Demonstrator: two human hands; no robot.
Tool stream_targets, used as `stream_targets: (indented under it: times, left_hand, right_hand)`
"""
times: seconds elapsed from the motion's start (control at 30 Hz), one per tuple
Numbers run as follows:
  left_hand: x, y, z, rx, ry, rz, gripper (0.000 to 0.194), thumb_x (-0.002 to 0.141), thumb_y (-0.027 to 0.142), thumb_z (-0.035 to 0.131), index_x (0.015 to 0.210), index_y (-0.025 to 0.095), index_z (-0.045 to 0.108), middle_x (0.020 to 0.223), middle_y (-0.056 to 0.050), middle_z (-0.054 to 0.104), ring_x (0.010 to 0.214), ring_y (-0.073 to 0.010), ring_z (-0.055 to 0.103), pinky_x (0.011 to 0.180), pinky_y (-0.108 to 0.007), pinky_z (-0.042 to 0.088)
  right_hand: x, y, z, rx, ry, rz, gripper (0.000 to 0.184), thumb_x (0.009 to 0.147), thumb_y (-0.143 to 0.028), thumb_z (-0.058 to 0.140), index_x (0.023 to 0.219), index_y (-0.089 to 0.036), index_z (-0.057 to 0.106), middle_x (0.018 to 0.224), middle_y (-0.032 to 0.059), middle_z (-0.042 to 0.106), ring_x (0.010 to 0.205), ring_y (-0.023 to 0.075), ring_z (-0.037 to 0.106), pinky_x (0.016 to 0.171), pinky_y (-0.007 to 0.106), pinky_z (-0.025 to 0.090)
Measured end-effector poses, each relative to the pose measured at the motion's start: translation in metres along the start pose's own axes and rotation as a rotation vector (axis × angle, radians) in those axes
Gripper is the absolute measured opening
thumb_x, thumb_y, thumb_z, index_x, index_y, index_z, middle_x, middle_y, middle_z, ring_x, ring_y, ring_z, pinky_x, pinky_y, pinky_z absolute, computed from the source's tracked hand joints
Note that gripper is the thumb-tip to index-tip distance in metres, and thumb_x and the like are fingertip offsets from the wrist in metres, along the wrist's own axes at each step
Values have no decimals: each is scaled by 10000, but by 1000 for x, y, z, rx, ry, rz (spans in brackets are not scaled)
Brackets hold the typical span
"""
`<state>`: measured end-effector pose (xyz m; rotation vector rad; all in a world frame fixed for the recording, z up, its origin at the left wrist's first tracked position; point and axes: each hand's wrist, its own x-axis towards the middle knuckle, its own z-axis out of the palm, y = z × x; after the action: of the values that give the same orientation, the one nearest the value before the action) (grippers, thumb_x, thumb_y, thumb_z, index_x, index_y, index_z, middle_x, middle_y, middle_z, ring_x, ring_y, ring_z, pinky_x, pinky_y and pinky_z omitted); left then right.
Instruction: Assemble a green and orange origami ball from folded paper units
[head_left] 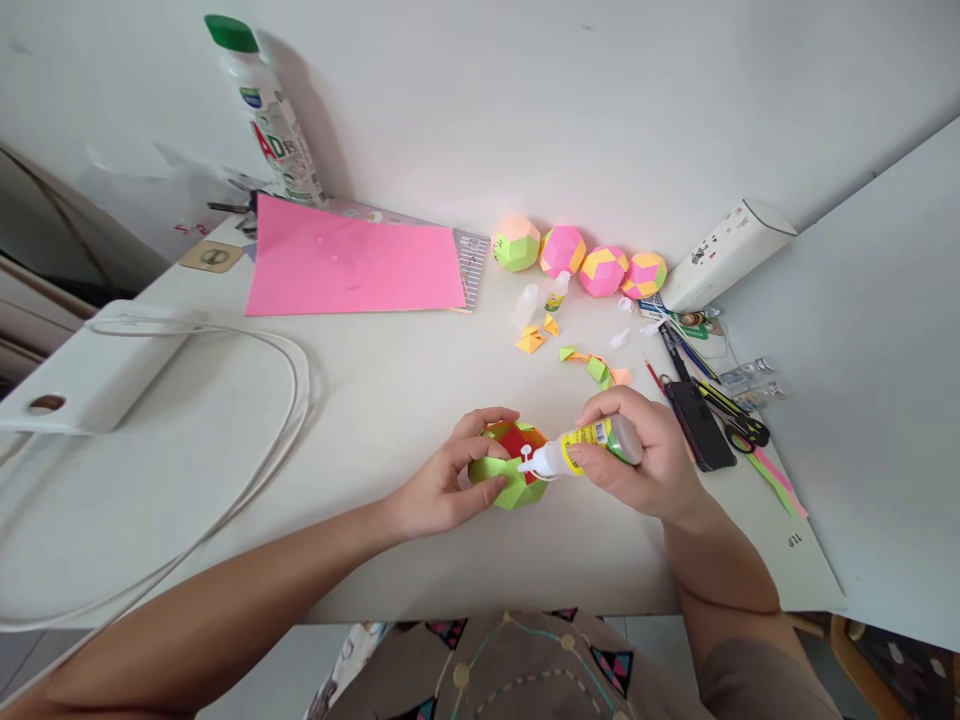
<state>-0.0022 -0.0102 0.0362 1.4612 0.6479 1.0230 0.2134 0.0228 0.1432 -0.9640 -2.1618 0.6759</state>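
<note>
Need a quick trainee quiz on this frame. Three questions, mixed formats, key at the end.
1. True or false: the left hand holds a green paper shape that is open, showing red inside.

2. Multiple choice: what is in the right hand?
A) A pair of scissors
B) A squeeze bottle with a white nozzle
C) A red pencil

3. Count: how many paper balls sit in the row along the wall?

Key: 1. True. 2. B. 3. Four.
</note>
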Motion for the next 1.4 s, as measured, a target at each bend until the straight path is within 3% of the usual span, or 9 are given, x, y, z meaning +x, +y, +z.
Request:
stream_targets:
  times: [0.53,0.93,1.4]
  left_hand:
    - [-1,-1,-1,135,-20,46,201,853,95,548,998,227,593,1400,-107,345,1329,-298,395,1052,-496,409]
    - [-2,3,-1,179,-19,16,113,882,209,563,977,219,623,1405,-116,360,1309,-326,415,1028,-515,439]
    - [-1,2,-1,206,-24,22,135,882,188,557,1001,216,615,1415,-124,347,1311,-325,409,1023,-507,437]
  right_hand:
    - [2,-2,8,45,43,-40,196,778,-259,686,836,-217,504,698,-37,566,580,105,525,519,230,416]
    - [2,-3,10,55,30,-45,180,791,-272,673,839,-223,506,715,-27,583,577,110,526,516,237,416]
    - [2,-4,10,91,15,-13,159,801,-262,653,851,-223,508,737,-25,598,591,109,535,534,237,423]
